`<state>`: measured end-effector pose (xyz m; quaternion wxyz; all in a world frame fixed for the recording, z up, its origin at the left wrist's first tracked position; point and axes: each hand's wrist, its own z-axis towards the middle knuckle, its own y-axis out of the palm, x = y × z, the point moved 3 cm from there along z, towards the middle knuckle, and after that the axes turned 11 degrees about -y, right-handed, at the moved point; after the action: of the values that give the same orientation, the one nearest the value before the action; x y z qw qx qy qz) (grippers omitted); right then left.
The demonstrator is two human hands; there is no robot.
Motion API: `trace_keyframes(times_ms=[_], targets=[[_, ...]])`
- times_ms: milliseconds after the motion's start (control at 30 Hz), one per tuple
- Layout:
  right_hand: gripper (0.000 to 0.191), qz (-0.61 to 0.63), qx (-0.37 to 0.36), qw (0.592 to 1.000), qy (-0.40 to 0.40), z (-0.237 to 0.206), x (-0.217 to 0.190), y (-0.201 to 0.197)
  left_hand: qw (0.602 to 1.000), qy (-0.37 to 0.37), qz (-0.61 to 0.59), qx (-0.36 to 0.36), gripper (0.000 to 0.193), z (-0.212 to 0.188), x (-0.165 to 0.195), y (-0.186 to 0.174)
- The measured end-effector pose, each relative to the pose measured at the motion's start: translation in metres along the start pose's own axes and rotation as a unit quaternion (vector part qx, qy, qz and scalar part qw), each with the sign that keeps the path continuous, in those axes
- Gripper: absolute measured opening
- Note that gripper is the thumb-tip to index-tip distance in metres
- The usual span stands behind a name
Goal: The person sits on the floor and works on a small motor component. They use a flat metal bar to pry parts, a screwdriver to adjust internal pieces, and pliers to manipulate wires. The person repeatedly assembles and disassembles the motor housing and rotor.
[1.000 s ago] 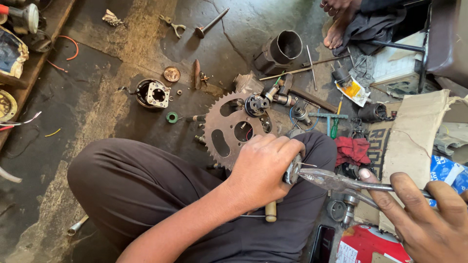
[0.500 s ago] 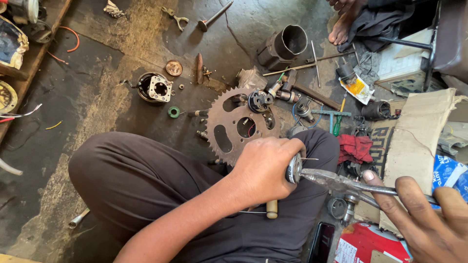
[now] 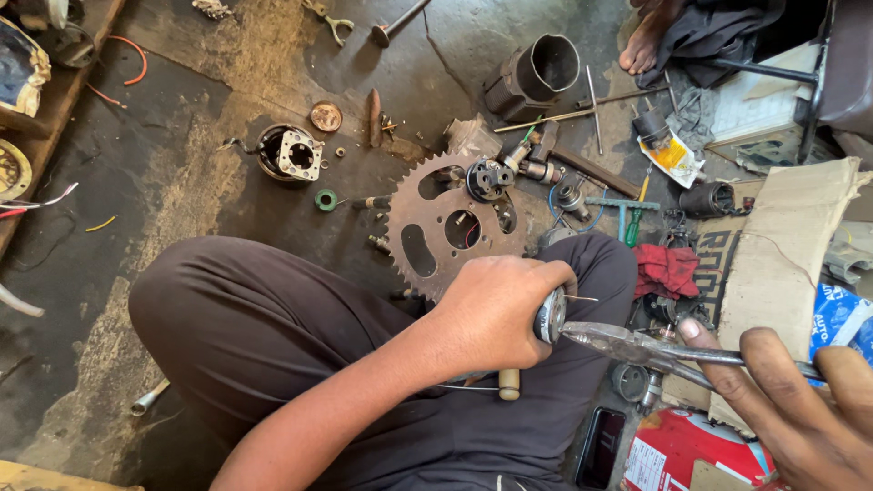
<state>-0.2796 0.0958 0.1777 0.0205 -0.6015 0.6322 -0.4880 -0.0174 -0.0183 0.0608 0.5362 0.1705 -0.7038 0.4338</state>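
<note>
1. Landmark: the toothed sprocket (image 3: 455, 227) lies flat on the floor (image 3: 182, 182). Left of it sits a round metal housing (image 3: 286, 153) with a square-holed plate inside, and a small green ring (image 3: 326, 199) lies between the two.
2. Just below the sprocket, the left hand (image 3: 496, 314) rests over the dark-trousered knee (image 3: 273, 336), its grip wrapped tightly round a small round metal part (image 3: 549, 315). A pale peg (image 3: 509, 384) shows beneath the fist; most of the part is hidden by the fingers, so its shape is hard to make out.
3. The pliers (image 3: 637, 347) lie right of the round part and below-right of the sprocket. Their long axis runs nearly level, tilting slightly down to the right, with the nose pointing left and touching the part.
4. The right hand (image 3: 800, 409), well below-right of the sprocket, has its grip closed round the plier handles; it is cut off at the frame edge.
5. Above-right of the sprocket, a dark metal cylinder (image 3: 541, 73) lies on its side; its open mouth shows only shadow.
</note>
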Motion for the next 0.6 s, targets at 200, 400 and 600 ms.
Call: trace_keyframes(times_ms=[200, 400, 600], targets=[[0.074, 0.050, 0.063, 0.997, -0.008, 0.0002, -0.0005, -0.0022, 1.000, -0.007, 0.010, -0.008, 0.045, 0.0007, -0.0013, 0.0025], [0.067, 0.038, 0.040, 0.997, -0.047, 0.0027, 0.0008, 0.0003, 0.999, -0.016, 0.027, -0.026, 0.042, 0.0027, -0.0020, 0.0033], [0.063, 0.105, 0.055, 0.992, 0.036, 0.0033, -0.0022, -0.0002, 0.999, -0.009, 0.025, -0.020, 0.044, 0.0012, -0.0036, 0.0028]])
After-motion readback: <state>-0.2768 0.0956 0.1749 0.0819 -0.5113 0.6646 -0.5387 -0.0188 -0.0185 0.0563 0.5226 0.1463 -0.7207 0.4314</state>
